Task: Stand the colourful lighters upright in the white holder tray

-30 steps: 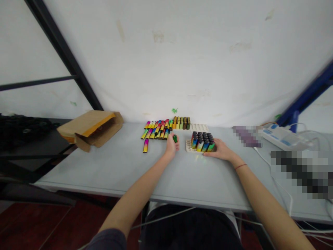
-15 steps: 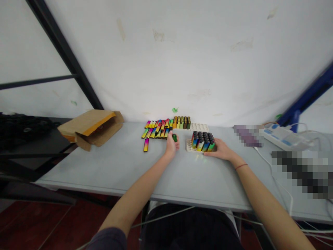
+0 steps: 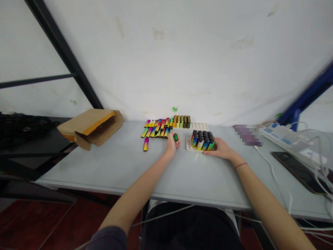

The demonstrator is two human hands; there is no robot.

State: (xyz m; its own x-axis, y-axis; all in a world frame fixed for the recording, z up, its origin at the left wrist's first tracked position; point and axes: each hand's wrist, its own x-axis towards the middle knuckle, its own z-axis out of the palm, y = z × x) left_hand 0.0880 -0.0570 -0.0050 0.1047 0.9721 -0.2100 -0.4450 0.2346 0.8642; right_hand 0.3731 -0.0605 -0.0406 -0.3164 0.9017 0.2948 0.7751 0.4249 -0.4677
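Observation:
My left hand [image 3: 171, 145] is closed around a small shiny green tube [image 3: 176, 137] with a dark end, raised over the middle of the table. My right hand [image 3: 219, 148] grips the right side of a white tray [image 3: 190, 146] with round holes, its thumb along the near edge. In that tray stand several gradient-coloured tubes [image 3: 203, 140] with black tops, filling the middle and right; bare holes show at the left. Left of my left hand lie several shiny multicoloured tubes [image 3: 157, 128] in rough rows, with one single pink-yellow tube [image 3: 146, 144] nearer me.
Behind, against the wall, several gold and dark tubes [image 3: 181, 121] stand upright beside a second white holed tray [image 3: 199, 126]. An open cardboard box [image 3: 88, 125] lies at the left. On the right are a power strip [image 3: 291, 139], white cables and a dark phone [image 3: 299, 170].
My left hand has turned slightly, and the green tube in it now stands a little more upright. My right hand stays at the tray.

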